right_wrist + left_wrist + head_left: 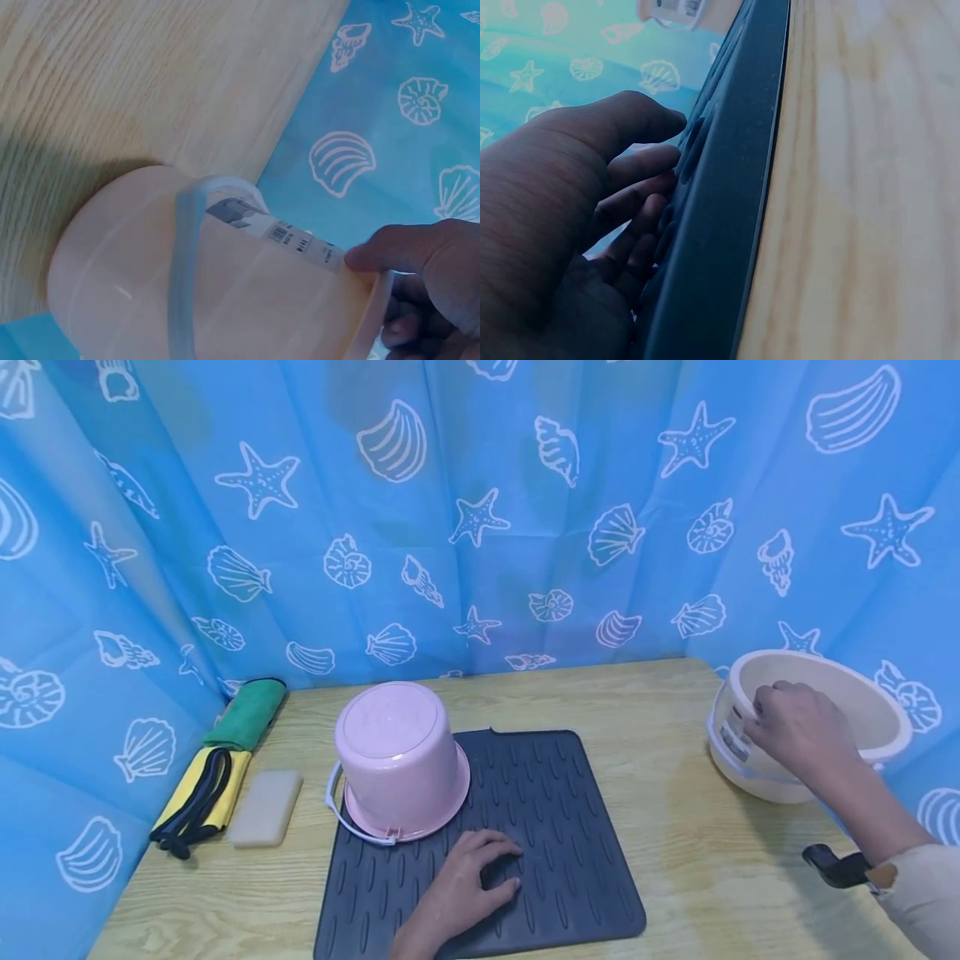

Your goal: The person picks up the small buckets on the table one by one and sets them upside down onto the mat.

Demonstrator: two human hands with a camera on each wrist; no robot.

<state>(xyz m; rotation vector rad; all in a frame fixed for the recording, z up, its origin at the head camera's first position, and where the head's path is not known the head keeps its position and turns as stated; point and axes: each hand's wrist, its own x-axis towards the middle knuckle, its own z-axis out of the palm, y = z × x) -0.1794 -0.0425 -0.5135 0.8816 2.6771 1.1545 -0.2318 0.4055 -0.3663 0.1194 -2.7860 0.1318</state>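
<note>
At the right side of the table, my right hand [802, 731] pinches the near-left rim of a cream bucket [772, 787]. In the right wrist view, the thumb presses the outside of the bucket [262, 300] by a printed label [300, 247], with the fingers curled inside the rim. My left hand [472, 881] rests on a dark ridged mat [555, 868], its fingers loosely bent and holding nothing. A pink bucket [405, 764] stands upside down on the mat's far left part, its pale handle [352, 828] lying toward the left.
At the left lie a green cloth roll [249, 714], a yellow cloth [213, 797] with dark straps and a pale sponge-like block [266, 808]. A black bent piece [840, 868] shows by the right sleeve. A blue shell-patterned curtain [480, 568] surrounds the wooden table [637, 702].
</note>
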